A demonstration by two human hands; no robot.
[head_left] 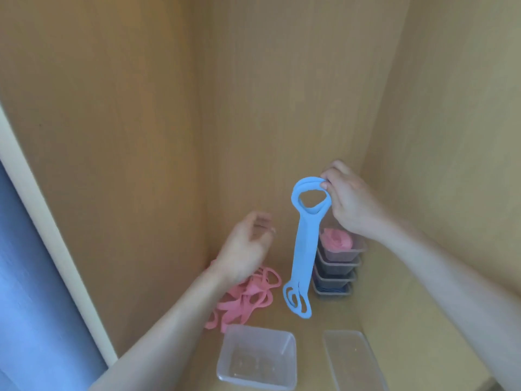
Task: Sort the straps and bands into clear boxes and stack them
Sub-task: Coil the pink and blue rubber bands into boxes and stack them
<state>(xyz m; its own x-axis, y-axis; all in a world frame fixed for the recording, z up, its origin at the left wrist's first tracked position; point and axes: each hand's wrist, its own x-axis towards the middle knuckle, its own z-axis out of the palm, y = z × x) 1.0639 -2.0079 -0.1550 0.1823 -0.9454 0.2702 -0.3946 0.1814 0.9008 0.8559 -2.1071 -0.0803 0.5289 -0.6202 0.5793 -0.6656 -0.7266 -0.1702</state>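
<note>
two clear pieces sit nearest me on the wooden shelf (352, 311): an empty clear box (258, 359) to the left, and beside it, apart, a flat clear lid (351, 359). just beyond the box lies a heap of pink straps (248, 297), tangled loosely against the left wall of the cupboard. my left hand (245, 249) hovers over that heap, fingers loosely curled and a little spread, holding nothing; it is blurred, so i can only say it looks clear of the pink pile. further in, my right hand (349, 198) pinches the top loop of the blue straps (304, 246) between thumb and fingertips, closed tight on the rim. they hang straight down from the pinch, the lower loops dangling free above the shelf, between the pink heap and the stack of boxes (337, 266). that stack stands in the back right corner, several boxes high, the top one open and filled with rolled pink bands (337, 238), the lower ones dark; what is in them i cannot make out.
</note>
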